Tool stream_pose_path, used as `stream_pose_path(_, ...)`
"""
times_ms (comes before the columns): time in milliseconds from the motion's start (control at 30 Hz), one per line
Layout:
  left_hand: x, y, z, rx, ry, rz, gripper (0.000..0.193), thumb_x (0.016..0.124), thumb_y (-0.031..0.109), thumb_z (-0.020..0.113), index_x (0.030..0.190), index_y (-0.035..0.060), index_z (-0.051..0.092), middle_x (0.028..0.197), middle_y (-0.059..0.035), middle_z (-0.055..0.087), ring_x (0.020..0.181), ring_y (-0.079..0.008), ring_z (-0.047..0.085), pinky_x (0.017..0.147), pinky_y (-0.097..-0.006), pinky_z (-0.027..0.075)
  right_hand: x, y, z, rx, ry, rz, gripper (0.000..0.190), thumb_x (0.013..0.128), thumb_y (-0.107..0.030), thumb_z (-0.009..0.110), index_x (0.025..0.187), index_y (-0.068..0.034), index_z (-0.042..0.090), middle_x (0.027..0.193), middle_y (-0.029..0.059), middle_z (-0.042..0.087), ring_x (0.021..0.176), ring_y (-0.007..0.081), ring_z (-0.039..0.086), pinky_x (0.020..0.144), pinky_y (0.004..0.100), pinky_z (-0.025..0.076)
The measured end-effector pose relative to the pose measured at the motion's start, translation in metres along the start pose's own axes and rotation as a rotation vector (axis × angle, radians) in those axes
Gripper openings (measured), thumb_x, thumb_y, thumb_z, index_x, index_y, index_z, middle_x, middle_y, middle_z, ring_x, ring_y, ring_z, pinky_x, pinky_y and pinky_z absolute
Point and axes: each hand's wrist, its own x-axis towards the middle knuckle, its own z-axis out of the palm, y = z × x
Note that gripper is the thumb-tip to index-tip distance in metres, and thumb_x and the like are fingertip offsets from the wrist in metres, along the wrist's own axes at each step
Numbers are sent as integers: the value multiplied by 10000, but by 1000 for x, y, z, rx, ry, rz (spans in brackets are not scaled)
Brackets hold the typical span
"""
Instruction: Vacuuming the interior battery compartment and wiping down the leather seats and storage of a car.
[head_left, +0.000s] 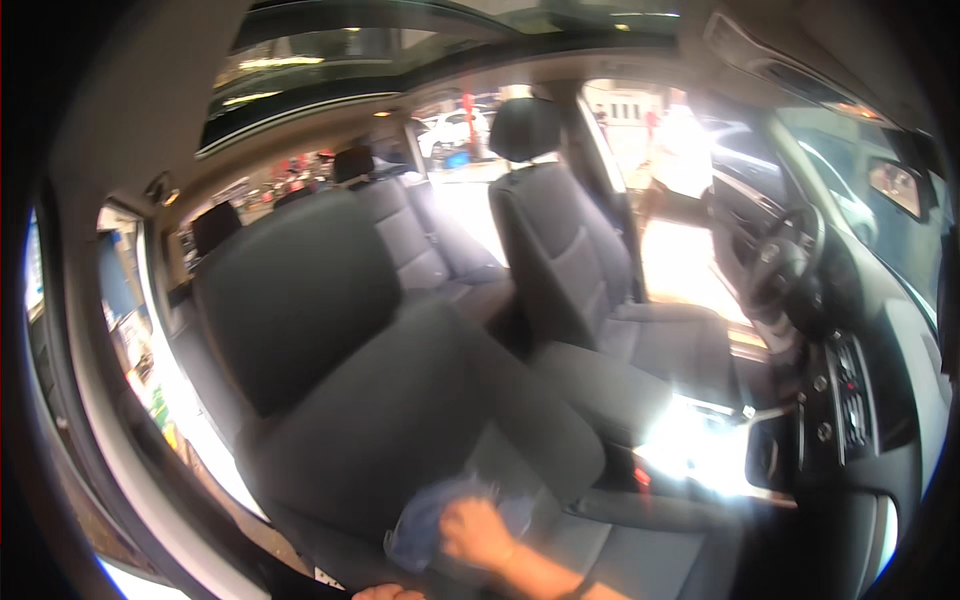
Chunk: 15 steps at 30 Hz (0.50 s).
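Inside a car, the near front seat (405, 390) fills the middle of the head view, its headrest (300, 292) to the upper left. Low on its backrest, my right hand (476, 532) presses down with bent fingers on a crumpled blue cloth (424, 529). The cloth looks blurred, and part of it lies under the hand. At the bottom edge shows only a small part of my left hand (388, 592), by the seat's outer side; its fingers are mostly cut off, and whether it holds anything cannot be seen.
To the right stand the centre console (607, 382), the steering wheel (784, 259) and the dashboard (915, 360). The driver's seat (570, 255) is beyond the console, beside an open door (750, 191). A door frame (112, 420) borders the left. A person (679, 150) appears outside, overexposed.
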Motion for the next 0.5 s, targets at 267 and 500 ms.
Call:
stream_pose_path(267, 8, 7, 2, -17, 23, 44, 60, 775, 196, 604, 751, 150, 574, 831, -84, 572, 767, -327, 536, 699, -460, 386, -26, 47, 13, -214, 453, 653, 383, 799, -263, 717, 991, 26, 556, 1075, 229, 539, 972, 410, 517, 837, 476, 449)
stream_pose_path(500, 6, 6, -3, -20, 66, 28, 70, 790, 208, 607, 764, 145, 591, 842, -88, 584, 780, -323, 544, 708, -457, 394, -172, -62, 70, 55, 136, 691, 467, 827, -320, 710, 1069, 33, 524, 1120, 227, 535, 1049, 435, 525, 898, 456, 453)
